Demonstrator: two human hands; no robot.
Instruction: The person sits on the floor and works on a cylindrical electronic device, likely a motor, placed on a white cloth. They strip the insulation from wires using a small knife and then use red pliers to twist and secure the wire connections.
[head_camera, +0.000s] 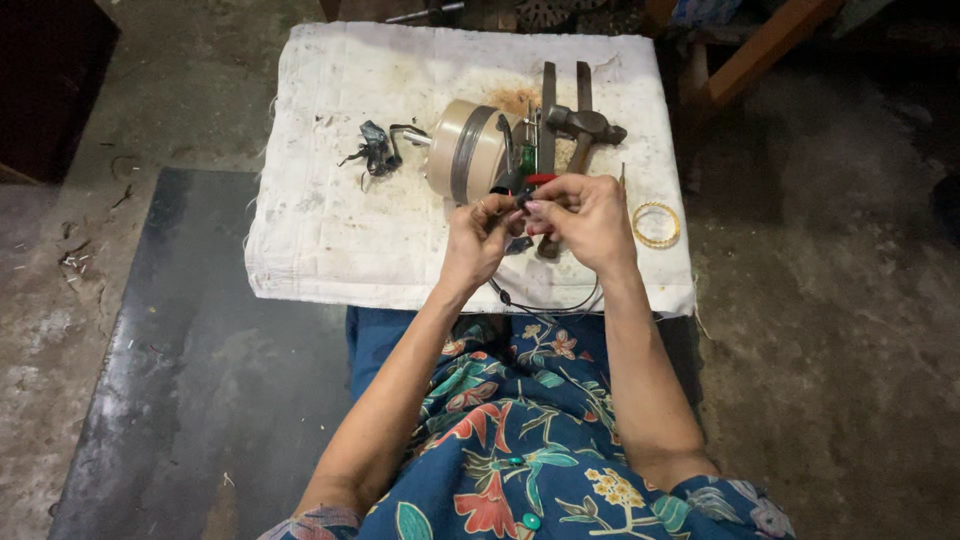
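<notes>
Both my hands meet over the near half of a low table covered with a stained white cloth (340, 230). My left hand (480, 238) pinches a small dark piece between its fingertips. My right hand (585, 215) is closed on a small red-handled tool (540, 180) that touches that piece. A thin black cord (545, 308) hangs in a loop from my hands toward my lap. What exactly the dark piece is, I cannot tell.
Behind my hands lie a beige round drum-shaped tool (465, 150), a hammer (585, 125), two dark metal bars (548, 100) and a black tangled scrap (375, 150). A gold bangle (656, 224) rests at the right. Concrete floor and a dark mat (200, 380) surround the table.
</notes>
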